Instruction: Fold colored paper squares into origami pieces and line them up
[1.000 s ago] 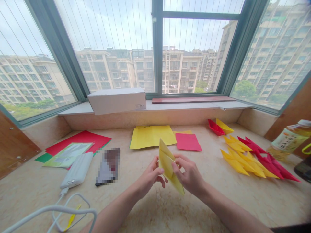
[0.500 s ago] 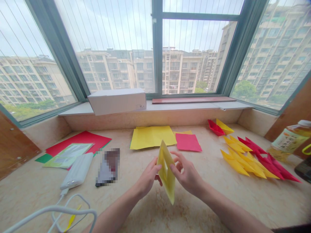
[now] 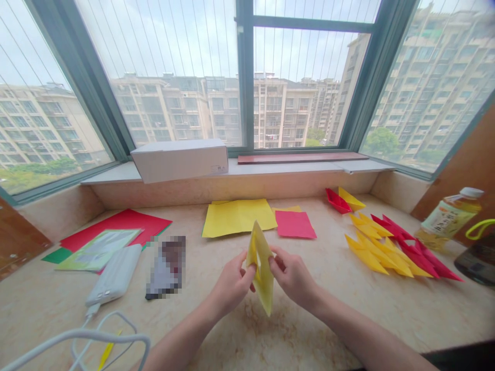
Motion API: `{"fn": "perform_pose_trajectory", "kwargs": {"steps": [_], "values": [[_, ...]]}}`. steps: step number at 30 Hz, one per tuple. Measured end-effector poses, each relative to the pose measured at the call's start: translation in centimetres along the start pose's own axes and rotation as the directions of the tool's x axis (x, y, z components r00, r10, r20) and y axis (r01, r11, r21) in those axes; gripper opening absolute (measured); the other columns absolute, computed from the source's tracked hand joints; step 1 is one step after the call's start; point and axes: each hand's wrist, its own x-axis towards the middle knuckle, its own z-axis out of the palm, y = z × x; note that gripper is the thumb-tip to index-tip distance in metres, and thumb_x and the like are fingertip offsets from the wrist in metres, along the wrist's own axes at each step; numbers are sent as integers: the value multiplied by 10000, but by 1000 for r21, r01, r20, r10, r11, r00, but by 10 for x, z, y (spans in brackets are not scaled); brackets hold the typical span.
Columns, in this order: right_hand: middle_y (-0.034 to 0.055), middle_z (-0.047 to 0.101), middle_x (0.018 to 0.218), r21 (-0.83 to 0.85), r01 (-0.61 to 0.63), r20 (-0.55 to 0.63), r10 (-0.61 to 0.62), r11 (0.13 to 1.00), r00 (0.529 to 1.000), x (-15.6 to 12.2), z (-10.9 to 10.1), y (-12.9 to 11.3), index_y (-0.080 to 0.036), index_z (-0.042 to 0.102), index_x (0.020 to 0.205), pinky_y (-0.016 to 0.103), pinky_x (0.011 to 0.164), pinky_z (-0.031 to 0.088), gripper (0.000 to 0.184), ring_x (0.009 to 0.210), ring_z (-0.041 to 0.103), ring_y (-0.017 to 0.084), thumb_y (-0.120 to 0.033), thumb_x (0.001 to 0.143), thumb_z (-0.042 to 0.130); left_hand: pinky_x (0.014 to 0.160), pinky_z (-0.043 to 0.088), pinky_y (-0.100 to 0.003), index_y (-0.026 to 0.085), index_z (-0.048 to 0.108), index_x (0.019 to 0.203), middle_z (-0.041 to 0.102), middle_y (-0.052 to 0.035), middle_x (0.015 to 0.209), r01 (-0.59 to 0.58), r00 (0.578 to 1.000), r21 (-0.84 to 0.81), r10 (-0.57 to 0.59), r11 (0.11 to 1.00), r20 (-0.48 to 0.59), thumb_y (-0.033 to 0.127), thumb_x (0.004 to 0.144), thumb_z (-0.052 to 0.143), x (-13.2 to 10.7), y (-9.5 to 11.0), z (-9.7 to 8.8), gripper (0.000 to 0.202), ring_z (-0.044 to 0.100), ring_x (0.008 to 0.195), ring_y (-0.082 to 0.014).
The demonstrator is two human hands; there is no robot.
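A folded piece of yellow paper [image 3: 264, 281], long and pointed at both ends, is held above the tabletop between my two hands. My left hand [image 3: 234, 278] grips its left side, thumb at the opening in the middle. On the opposite side my right hand [image 3: 291, 272] pinches the edge between thumb and fingers. A gap shows between the paper's two layers. Beyond it lie yellow sheets [image 3: 235, 219] and a red square sheet [image 3: 296, 225]. Folded yellow paper boats [image 3: 382, 252] and red paper boats [image 3: 423, 252] sit in rows to the right.
At left are red paper [image 3: 116, 226], a clear packet [image 3: 98, 250], a white power bank [image 3: 116, 275] with a cable [image 3: 77, 334], and a blurred-out item [image 3: 166, 268]. A drink bottle [image 3: 448, 216] and a dark container [image 3: 479, 257] stand right. A white box [image 3: 180, 161] rests on the sill.
The right fingers, spread before, have closed in on the paper's edge. The yellow paper is slightly higher and turned a little. The whole view has shifted slightly.
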Motion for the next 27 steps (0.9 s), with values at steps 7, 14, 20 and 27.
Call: {"fn": "perform_pose_trajectory", "kwargs": {"steps": [7, 14, 20, 27], "values": [[-21, 612, 620, -5, -6, 13, 6, 1000, 1000, 0, -2, -6, -185, 618, 1229, 241, 524, 373, 326, 511, 517, 131, -245, 953, 455, 381, 367, -192, 172, 557, 686, 531, 21, 556, -60, 994, -31, 57, 998, -94, 409, 927, 515, -2, 4, 5, 340, 491, 410, -96], [2, 630, 664, -55, -5, 13, 6, 998, 1000, 0, 1, -5, -183, 663, 953, 241, 534, 365, 224, 546, 534, 140, -207, 939, 440, 387, 388, -207, 182, 563, 730, 544, 21, 535, -6, 996, -12, 5, 1000, -92, 399, 932, 491, -3, -3, 9, 305, 520, 404, -118], [4, 664, 708, -54, -19, -41, 17, 998, 999, 2, 0, -1, -186, 632, 1184, 244, 569, 414, 299, 573, 575, 147, -265, 964, 445, 418, 479, -231, 156, 576, 897, 611, -12, 667, 18, 999, -80, -22, 997, -47, 484, 923, 492, 0, -1, 8, 339, 596, 472, -141], [27, 720, 906, -216, 241, 178, -204, 946, 963, -4, -10, -3, -239, 488, 1387, 250, 618, 444, 493, 621, 635, 138, -465, 953, 541, 538, 573, -300, 144, 553, 1024, 665, -46, 766, 138, 964, -260, -190, 956, -186, 470, 924, 498, 11, -2, -9, 345, 673, 613, -188]]}}
